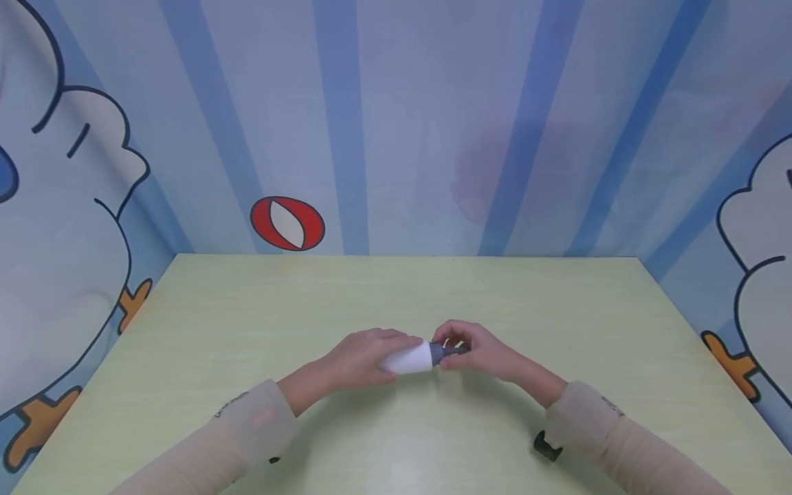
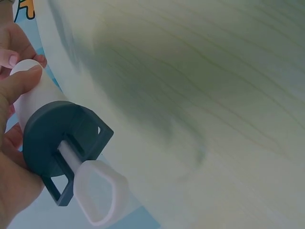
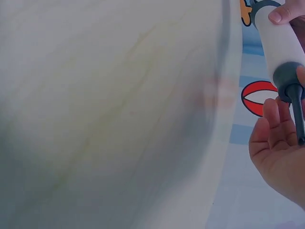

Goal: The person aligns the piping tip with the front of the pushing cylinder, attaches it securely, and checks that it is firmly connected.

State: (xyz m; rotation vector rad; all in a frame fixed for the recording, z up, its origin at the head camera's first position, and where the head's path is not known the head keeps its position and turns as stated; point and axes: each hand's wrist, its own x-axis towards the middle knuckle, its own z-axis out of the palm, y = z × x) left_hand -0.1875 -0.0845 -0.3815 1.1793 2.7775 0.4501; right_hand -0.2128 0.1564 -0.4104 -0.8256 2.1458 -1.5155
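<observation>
A white syringe with dark grey ends [image 1: 411, 359] is held sideways over the table between both hands. My left hand [image 1: 371, 354] grips its white barrel, thumb on one side and fingers on the other. In the left wrist view, a dark flange [image 2: 43, 138] with two finger loops caps the rear end, and a white ring handle [image 2: 121, 195] sticks out close behind it. At the front end my right hand [image 1: 476, 350] pinches the dark grey cap, thumb and fingertips against it. A thin dark nozzle [image 3: 299, 114] passes over the right palm in the right wrist view.
A pale wooden table [image 1: 278, 295] lies beneath the hands. Blue striped panels [image 1: 421, 137] with cartoon prints stand at its back and sides. Next to the right sleeve [image 1: 581, 419] is a small black piece [image 1: 547, 447].
</observation>
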